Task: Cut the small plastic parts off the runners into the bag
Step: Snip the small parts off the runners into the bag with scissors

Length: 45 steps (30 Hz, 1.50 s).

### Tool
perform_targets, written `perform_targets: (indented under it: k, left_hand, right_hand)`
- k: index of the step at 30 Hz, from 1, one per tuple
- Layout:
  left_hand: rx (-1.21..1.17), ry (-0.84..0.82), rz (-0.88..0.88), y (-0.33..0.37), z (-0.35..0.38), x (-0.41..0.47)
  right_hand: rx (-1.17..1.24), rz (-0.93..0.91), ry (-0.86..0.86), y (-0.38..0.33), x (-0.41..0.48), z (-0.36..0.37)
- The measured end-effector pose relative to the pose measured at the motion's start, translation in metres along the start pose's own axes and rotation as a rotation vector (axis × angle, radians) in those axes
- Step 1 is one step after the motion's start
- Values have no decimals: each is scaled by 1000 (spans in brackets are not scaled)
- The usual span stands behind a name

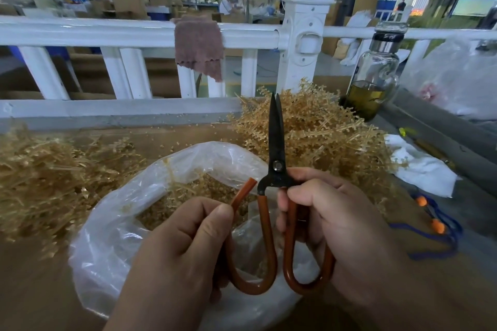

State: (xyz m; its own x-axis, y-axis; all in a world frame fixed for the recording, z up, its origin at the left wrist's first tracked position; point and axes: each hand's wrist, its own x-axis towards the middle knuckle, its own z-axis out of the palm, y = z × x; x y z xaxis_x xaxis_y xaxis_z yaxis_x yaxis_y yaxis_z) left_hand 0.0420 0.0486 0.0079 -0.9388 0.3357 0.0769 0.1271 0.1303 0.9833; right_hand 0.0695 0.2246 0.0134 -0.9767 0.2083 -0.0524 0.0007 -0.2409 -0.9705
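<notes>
Black-bladed scissors with orange-brown looped handles point straight up above a clear plastic bag, blades together. My left hand grips the left handle loop, whose loose orange end sticks up past my thumb. The right handle loop is gripped by my right hand. Inside the bag lies a heap of small tan cut parts. A pile of tan plastic runners rises behind the scissors, and a second tan pile lies at the left.
A glass bottle with yellowish liquid stands at the back right. A white railing with a pink cloth runs along the table's far edge. White cloth and a blue cord with orange beads lie at the right.
</notes>
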Motion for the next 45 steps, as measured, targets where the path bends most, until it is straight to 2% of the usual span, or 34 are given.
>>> perform_targets:
  k: [7,15,18,22,26,28,31,34,37,40,42,45]
  left_hand:
    - [29,19,50,-3,-2,1]
    - [-10,-37,-7,-5,-6,4]
    - [3,-72,-19,-5,-10,4]
    - [-24,-10,54,-7,-12,6]
    - [-102,-11,110,-12,-14,8]
    - [-164,-49,120,-14,-15,6]
    - [-181,-43,100,-12,-14,5]
    - [-170,-45,75,-10,-14,4]
    - [-7,45,143,-8,-25,6]
    - [278,326,216,-14,-53,18]
    - [417,459,204,-19,-71,26]
    - [710,435,194,-28,-78,34]
  right_hand:
    - [-16,1,-2,1,1,-1]
    - [-53,-3,0,3,1,0]
    - [29,36,-29,4,2,-1]
    - [397,167,-176,5,5,-1]
    - [620,262,-452,3,0,4]
    - [612,227,-486,4,-3,8]
    - [626,79,-518,9,-7,8]
    - [675,46,-563,15,-10,4]
    - [677,61,-592,23,-5,-2]
    - [599,24,-598,22,3,-5]
    - [553,-19,-587,19,8,-8]
    - [514,-86,-546,15,10,-14]
